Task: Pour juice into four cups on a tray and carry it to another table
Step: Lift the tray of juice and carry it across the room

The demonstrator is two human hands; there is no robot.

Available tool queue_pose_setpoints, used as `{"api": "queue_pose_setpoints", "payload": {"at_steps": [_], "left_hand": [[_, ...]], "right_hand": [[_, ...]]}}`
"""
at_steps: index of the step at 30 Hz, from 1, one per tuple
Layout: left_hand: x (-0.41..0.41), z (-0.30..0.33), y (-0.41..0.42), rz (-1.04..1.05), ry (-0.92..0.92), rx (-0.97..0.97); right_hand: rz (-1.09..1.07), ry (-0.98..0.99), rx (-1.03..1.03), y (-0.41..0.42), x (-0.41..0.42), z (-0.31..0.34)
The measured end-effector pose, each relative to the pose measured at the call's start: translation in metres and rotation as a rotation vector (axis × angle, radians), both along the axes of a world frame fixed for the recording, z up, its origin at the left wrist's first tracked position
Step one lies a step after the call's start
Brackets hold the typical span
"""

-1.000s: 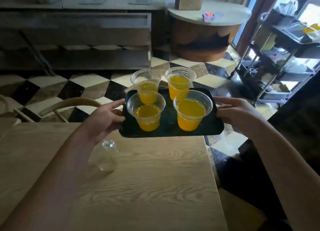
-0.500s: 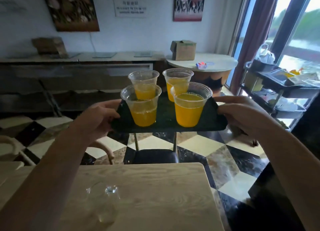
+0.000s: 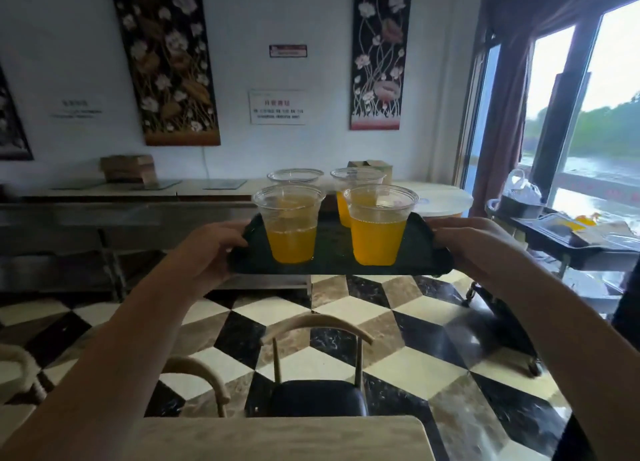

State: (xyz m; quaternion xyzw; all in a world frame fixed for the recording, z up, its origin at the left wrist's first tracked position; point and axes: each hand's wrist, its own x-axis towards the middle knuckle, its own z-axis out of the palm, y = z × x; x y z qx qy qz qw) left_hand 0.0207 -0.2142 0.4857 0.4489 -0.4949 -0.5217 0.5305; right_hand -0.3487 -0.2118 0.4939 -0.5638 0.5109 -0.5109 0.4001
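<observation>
Dark green plastic tray [image 3: 332, 253] held level, off the table.
Your left hand [image 3: 204, 249] & right hand [image 3: 481, 246] clamp its side edges; four clear plastic cups w/ orange juice [image 3: 377, 228] upright.

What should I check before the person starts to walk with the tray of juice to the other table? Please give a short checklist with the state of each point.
1. Both ends gripped: left hand and right hand each hold one end of the tray. Ok.
2. Tray level: the juice surfaces look flat in the front cups. Ok.
3. All four cups upright: front two yes; the back cups show upright rims. Ok.
4. Fill margin: juice sits well below the rims. Ok.
5. Path ahead: a chair stands right below the tray, a cart at the right. Not ok; go around them.
6. Destination table free: cannot tell.
</observation>
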Motion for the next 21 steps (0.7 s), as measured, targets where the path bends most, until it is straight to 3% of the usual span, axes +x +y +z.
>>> {"api": "queue_pose_setpoints", "payload": {"at_steps": [9, 21], "left_hand": [[-0.004, 0.042, 0.002, 0.033, 0.050, -0.014], [0.009, 0.081, 0.007, -0.014, 0.124, -0.054]], "right_hand": [[-0.064, -0.074, 0.008, -0.014, 0.013, 0.034], [0.025, -0.213, -0.043, -0.018, 0.022, 0.060]]}}
